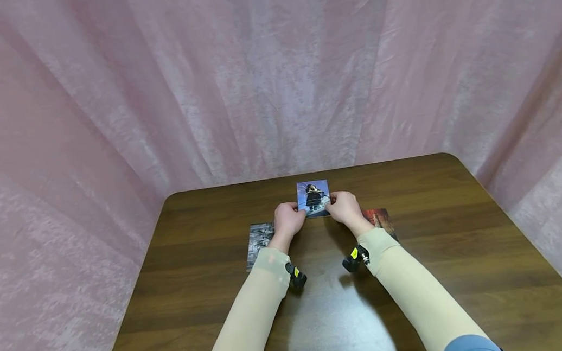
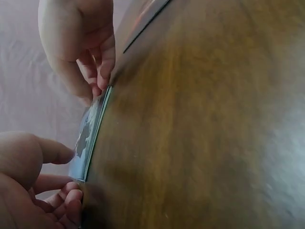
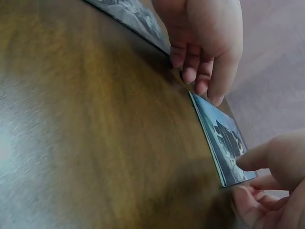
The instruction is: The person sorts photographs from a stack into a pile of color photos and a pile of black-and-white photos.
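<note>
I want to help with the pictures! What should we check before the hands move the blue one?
1. Left hand pinches the blue photo: ok.
2. Right hand pinches its other side: ok.
3. Photo flat on the table: ok.
4. More than one photo in the grip: cannot tell.
5. Grey photo out of the way: ok.
6. Red photo out of the way: ok.

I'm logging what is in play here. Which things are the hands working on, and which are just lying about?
In hand:
blue photo, held at its edges by the left hand and the right hand

Lying about:
grey photo on the table
red photo
</note>
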